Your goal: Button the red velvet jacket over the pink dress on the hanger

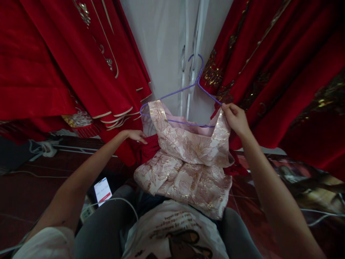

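Red embroidered robes (pixel 67 64) hang thick on the left and more of them on the right, with a white wall (pixel 164 46) far between; a lit phone (pixel 102 190) lies on the dark floor near the left; a pink brocade dress (pixel 188 158) sits on a purple wire hanger (pixel 185 88) in the middle, its skirt folded onto the person's lap; the hanging looks nearly done, since the left strap already lies over the hanger's left end, while the right strap seems not yet settled; the right hand (pixel 235 118) has its fingers (pixel 226 108) pinched together on that strap's top edge; the left hand (pixel 134 136) rests with fingers loosely apart, gripping nothing, on a crumpled red cloth (pixel 147 149) just left of the dress.
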`<state>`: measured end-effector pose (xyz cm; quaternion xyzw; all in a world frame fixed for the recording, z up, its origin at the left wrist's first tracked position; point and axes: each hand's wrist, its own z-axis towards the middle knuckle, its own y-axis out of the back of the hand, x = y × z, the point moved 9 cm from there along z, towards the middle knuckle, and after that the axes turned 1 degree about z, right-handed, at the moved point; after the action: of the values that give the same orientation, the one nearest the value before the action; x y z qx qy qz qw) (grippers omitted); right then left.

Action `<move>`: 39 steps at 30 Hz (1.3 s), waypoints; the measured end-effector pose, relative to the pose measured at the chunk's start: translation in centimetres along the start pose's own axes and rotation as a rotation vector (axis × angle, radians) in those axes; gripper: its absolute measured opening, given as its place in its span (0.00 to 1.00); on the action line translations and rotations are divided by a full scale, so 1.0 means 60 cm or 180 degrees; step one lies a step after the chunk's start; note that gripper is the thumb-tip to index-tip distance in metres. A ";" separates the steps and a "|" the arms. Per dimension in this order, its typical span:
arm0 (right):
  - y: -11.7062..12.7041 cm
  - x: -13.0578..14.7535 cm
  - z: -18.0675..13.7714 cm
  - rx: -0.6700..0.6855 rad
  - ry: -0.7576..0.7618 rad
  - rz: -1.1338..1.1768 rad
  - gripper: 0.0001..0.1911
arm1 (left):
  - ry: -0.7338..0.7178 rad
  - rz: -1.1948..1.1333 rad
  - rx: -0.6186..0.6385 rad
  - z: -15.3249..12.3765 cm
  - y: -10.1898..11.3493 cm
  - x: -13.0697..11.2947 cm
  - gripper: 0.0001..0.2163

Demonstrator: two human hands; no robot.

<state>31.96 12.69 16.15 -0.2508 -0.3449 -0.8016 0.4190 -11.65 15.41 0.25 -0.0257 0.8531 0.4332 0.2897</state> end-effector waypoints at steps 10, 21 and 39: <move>0.013 0.014 -0.005 -0.0174 0.0031 -0.0430 0.19 | -0.1016 -0.1081 -0.2412 -0.066 0.225 -0.179 0.18; 0.073 0.127 -0.045 -0.0774 0.0427 -0.1974 0.17 | 0.0393 0.1858 -0.3470 -0.151 0.202 -0.304 0.18; 0.042 0.122 -0.048 -0.0459 0.0189 -0.2017 0.18 | -0.1868 -0.0782 -0.3550 -0.059 0.196 -0.416 0.16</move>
<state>29.94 5.83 20.21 -0.1366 -0.3359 -0.9214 0.1398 3.94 14.93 23.29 -0.1505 0.3756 0.7645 0.5018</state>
